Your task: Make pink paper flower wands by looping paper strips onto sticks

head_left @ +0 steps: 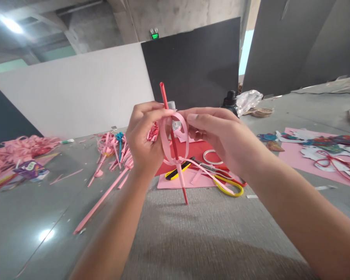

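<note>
Here, at frame centre:
Left hand (144, 140): pinched shut on red stick (172, 142), upright.
Right hand (218, 136): fingers closed on pink strip (175, 134) looped around the stick.
Surface (192, 233): scissors (221, 181) behind.

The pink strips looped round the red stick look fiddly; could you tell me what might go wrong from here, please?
1. The pink strips are thin paper loops pinched against the red stick by the left hand and right hand; a tug could tear or crease them.
2. Loose strip ends trail down toward the scissors and cutter and may snag there.
3. The slim stick might slip in the left hand, letting the loops open.
</note>
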`<control>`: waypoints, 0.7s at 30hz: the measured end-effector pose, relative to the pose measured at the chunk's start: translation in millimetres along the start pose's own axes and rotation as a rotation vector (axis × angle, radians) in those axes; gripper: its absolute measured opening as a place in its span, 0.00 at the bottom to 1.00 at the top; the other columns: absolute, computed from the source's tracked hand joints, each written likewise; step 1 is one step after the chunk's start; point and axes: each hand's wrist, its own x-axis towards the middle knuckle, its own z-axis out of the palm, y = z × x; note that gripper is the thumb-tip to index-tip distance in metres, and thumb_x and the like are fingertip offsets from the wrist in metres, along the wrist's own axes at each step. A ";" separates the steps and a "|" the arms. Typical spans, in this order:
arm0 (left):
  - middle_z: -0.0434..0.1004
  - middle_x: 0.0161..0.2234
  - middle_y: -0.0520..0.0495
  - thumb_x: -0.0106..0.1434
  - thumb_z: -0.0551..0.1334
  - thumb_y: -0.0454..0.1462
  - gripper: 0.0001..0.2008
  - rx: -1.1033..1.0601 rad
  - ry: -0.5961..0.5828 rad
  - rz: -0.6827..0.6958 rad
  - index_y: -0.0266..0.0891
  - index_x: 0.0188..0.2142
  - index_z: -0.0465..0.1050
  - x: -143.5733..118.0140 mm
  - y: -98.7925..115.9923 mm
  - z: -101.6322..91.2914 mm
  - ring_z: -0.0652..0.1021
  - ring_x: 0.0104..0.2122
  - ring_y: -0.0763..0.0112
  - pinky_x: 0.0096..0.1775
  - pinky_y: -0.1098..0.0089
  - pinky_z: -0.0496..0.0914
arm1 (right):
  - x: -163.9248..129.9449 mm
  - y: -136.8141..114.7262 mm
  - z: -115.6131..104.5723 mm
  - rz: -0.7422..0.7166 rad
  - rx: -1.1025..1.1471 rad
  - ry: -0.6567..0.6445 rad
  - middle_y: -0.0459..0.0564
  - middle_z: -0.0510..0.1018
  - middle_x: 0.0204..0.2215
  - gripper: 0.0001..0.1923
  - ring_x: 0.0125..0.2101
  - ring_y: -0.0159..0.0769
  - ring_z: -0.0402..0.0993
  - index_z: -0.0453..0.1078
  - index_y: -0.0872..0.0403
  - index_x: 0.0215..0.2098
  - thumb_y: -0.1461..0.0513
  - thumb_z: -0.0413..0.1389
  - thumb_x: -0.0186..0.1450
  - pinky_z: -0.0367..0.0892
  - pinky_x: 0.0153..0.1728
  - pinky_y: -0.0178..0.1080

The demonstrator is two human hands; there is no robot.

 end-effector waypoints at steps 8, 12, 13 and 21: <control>0.77 0.42 0.48 0.71 0.64 0.43 0.06 -0.049 0.184 -0.082 0.49 0.45 0.79 -5.6 -7.4 1.1 0.79 0.45 0.63 0.48 0.57 0.73 | 6.6 17.4 -13.8 0.192 -0.500 -0.156 0.43 0.66 0.22 0.17 0.23 0.30 0.57 0.67 0.53 0.24 0.55 0.57 0.69 0.54 0.26 0.38; 0.78 0.39 0.48 0.71 0.65 0.43 0.05 -0.150 0.268 -0.140 0.48 0.42 0.80 -4.3 -14.1 4.0 0.79 0.41 0.64 0.47 0.59 0.72 | 3.4 24.8 -15.3 0.403 -0.420 -0.390 0.47 0.76 0.29 0.12 0.29 0.35 0.70 0.69 0.51 0.36 0.53 0.64 0.64 0.62 0.28 0.38; 0.79 0.39 0.48 0.71 0.65 0.43 0.06 -0.159 0.279 -0.151 0.47 0.42 0.80 -3.8 -15.7 3.9 0.79 0.40 0.64 0.46 0.59 0.73 | 2.2 25.3 -14.7 0.427 -0.355 -0.404 0.47 0.78 0.31 0.14 0.31 0.36 0.73 0.69 0.50 0.40 0.55 0.66 0.62 0.64 0.29 0.38; 0.80 0.43 0.49 0.72 0.64 0.42 0.04 -0.272 0.231 -0.374 0.49 0.42 0.77 -0.2 -10.6 -3.6 0.80 0.41 0.65 0.40 0.62 0.75 | 5.4 18.3 -15.5 0.326 0.109 -0.483 0.45 0.78 0.28 0.04 0.26 0.28 0.72 0.70 0.53 0.39 0.63 0.61 0.66 0.66 0.28 0.32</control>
